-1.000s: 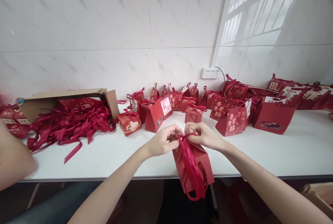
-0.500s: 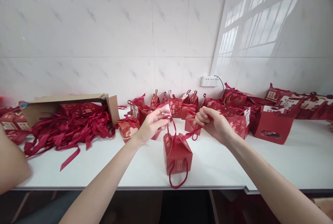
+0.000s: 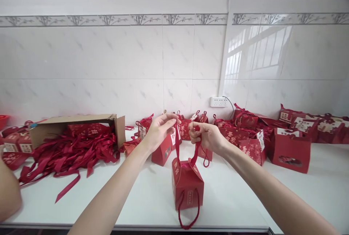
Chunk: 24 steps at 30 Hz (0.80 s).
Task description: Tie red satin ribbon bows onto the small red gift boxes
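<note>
A small red gift box [image 3: 188, 187] with a dark red cord handle [image 3: 189, 226] stands upright near the table's front edge. A red ribbon [image 3: 195, 154] rises from its top in two strands. Above the box, my left hand [image 3: 163, 127] pinches the left strand between thumb and fingers. My right hand [image 3: 205, 135] is closed around the other strand, a little to the right at about the same height. Between the two hands there is a narrow gap. A red box with an oval window [image 3: 163, 151] stands just behind my left hand.
On the left, a cardboard box [image 3: 120, 133] lies on its side, red ribbons [image 3: 81, 151] spilling from it. Several red gift boxes [image 3: 290, 151] line the back and right of the white table [image 3: 231, 198]. A power strip [image 3: 219, 102] hangs on the wall. Another person's arm [image 3: 9, 191] shows at left.
The view has tilted up. My right hand has moved in towards my left, and the ribbon strands now stand up steeply from the box instead of being pulled out to the right.
</note>
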### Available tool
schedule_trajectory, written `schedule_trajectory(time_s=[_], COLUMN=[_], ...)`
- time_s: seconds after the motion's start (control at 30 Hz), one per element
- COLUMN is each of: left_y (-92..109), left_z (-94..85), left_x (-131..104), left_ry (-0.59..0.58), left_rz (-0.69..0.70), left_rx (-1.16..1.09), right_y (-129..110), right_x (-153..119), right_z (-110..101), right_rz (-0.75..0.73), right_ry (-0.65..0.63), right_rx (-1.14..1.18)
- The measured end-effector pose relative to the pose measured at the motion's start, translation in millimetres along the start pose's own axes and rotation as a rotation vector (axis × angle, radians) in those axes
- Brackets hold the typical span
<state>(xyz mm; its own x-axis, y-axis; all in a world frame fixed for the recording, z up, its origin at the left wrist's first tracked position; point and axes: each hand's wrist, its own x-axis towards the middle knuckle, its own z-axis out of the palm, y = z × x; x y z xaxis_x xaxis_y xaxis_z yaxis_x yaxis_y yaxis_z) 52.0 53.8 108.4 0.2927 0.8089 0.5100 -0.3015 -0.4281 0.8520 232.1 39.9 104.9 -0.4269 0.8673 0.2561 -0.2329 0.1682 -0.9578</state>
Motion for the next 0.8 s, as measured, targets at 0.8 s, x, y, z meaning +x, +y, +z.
schedule_trajectory(time_s=[0.8], left_y=[-14], left_z=[8.2], left_x=[10], left_ry=[0.093], left_rz=[0.077], left_rx=[0.323], right_y=[-15], right_x=[17], right_z=[-3], right_rz=[-0.188], right_ry=[0.322], right_rx=[-0.214])
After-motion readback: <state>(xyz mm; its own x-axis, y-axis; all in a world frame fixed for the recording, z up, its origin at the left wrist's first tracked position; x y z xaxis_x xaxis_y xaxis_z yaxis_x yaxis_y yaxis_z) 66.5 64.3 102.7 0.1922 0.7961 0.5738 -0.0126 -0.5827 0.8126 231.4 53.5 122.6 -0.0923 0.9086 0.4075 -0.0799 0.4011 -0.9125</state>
